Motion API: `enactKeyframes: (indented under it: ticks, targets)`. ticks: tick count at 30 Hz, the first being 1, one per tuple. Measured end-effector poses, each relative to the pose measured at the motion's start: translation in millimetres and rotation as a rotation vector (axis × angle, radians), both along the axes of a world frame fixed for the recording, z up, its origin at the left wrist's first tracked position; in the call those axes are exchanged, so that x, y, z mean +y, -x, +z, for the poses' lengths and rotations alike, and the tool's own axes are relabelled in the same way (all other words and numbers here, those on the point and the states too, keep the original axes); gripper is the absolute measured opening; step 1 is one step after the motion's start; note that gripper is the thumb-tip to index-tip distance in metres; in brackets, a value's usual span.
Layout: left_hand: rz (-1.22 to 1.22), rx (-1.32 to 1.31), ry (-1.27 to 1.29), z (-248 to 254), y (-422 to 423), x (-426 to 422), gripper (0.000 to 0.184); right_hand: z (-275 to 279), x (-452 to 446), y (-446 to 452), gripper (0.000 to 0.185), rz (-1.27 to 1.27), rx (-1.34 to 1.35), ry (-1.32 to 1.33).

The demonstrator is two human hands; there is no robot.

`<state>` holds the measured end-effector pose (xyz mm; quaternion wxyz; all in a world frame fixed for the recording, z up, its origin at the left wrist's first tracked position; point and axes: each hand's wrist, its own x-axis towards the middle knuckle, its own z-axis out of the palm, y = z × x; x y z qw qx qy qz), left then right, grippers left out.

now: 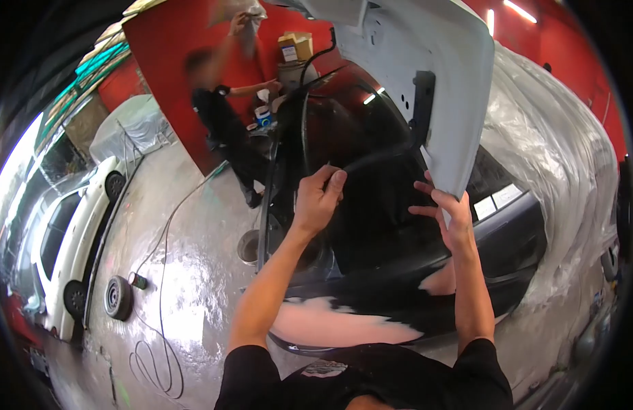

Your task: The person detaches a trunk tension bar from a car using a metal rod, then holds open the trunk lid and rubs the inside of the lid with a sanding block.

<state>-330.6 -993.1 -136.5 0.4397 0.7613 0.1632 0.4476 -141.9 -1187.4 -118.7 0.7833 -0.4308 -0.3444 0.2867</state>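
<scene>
A pale grey trunk lid (460, 82) stands raised over a black car (343, 283), with a dark curved hinge arm (420, 109) on its inner side. My right hand (453, 217) grips the lid's lower corner, some fingers spread on the inner side. My left hand (318, 203) is apart from the lid, raised over the car's dark rear opening. Its thumb presses against the bent fingers; whatever may be pinched there is too small to make out. Pink filler patches (343, 324) mark the car's body nearest me.
A co-worker (224, 113) in dark clothes stands beside the car, one arm raised. Clear plastic sheeting (552, 164) drapes at the right. A loose wheel (118, 298) and a looping hose (164, 273) lie on the floor. A white car (74, 249) stands at the left.
</scene>
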Motion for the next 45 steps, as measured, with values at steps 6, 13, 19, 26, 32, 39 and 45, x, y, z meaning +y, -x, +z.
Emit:
enactKeyframes:
  ticks: [6,13,19,26,32,39,45]
  targets:
    - [-0.015,-0.013,-0.009,0,0,-2,0.036,0,-11,-5,0.06,0.068,-0.036,0.095]
    - [0.064,0.024,-0.079,3,2,-4,0.035,-14,-10,-13,0.066,0.136,-0.034,-0.006]
    - [0.118,-0.007,-0.182,-3,-1,-5,0.034,-15,-15,-19,0.064,0.302,0.251,-0.157]
    - [0.1,0.006,-0.157,3,1,-5,0.036,-39,-6,-42,0.036,0.231,0.195,0.039]
    - [0.001,-0.013,-0.007,0,2,1,0.044,-45,12,-39,0.031,0.235,0.272,-0.091]
    - [-0.019,-0.02,0.019,3,0,0,0.045,-49,12,-42,0.035,0.286,0.227,-0.13]
    - [-0.023,0.022,0.02,2,3,-1,0.034,-49,12,-42,0.034,0.334,0.327,-0.133]
